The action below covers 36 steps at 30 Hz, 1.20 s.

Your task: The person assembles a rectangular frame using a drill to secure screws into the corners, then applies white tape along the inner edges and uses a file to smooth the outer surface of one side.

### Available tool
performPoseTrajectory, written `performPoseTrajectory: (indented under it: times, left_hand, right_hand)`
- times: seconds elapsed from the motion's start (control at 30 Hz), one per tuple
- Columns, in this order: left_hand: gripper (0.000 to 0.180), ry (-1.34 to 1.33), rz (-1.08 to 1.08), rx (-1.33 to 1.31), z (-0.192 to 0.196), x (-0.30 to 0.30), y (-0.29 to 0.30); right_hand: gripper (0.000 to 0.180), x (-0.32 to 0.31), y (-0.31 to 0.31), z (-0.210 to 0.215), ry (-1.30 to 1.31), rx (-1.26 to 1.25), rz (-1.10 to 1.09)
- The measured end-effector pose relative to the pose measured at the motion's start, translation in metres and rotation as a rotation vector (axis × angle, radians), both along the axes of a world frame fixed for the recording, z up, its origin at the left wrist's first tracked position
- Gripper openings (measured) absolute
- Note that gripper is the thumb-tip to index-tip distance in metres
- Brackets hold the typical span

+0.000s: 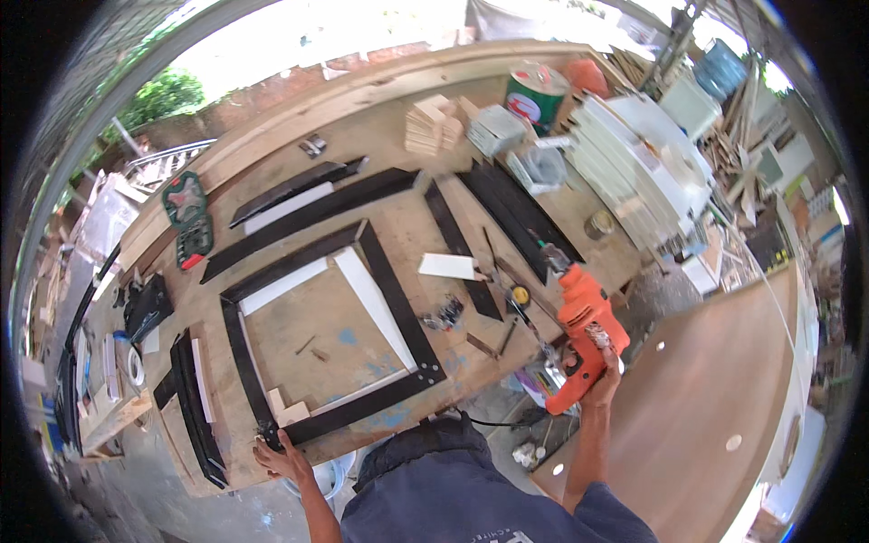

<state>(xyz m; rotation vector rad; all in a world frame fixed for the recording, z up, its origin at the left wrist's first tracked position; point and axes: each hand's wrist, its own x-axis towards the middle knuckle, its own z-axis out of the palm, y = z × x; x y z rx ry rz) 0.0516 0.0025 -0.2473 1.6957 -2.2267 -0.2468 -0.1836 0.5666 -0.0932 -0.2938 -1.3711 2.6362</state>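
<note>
A square black frame [390, 299] with white inner edges lies on the workbench [299, 353]. My left hand [288, 460] is at its near-left corner, thumb and fingers closed around the corner's edge. Small wood blocks [291, 414] sit inside that corner. My right hand [601, 382] is wrapped round the handle of an orange power drill [590, 312], held up beyond the bench's right edge. The drill's bit end points away from me, toward the back left. Several screw heads show at the frame's near-right corner.
Black strips [312, 222] lie behind the frame, and a wide black board [520, 217] lies farther right. A green tool case [188, 222] is at the left. Wood blocks [433, 125], a paint can [536, 98] and plastic tubs [541, 169] stand at the back. A brown panel [697, 380] is at right.
</note>
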Motion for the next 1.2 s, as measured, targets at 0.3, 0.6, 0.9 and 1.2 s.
performPoseTrajectory:
  times: [0.3, 0.6, 0.9, 1.2]
  left_hand:
    - [0.091, -0.107, 0.037, 0.073, -0.005, 0.025, -0.024]
    - [0.088, -0.2, 0.069, 0.089, -0.009, 0.007, -0.032]
    - [0.087, -0.104, 0.01, 0.144, -0.024, -0.002, -0.032]
    - [0.067, 0.097, -0.06, 0.11, 0.021, 0.019, -0.006]
  right_hand:
    - [0.06, 0.088, -0.01, -0.035, -0.15, -0.156, -0.44]
    - [0.058, 0.102, 0.072, -0.138, -0.147, -0.345, -0.651]
    - [0.06, 0.014, 0.152, -0.232, -0.162, -0.052, -0.525]
    - [0.088, 0.012, 0.105, -0.202, -0.658, 0.34, -0.481]
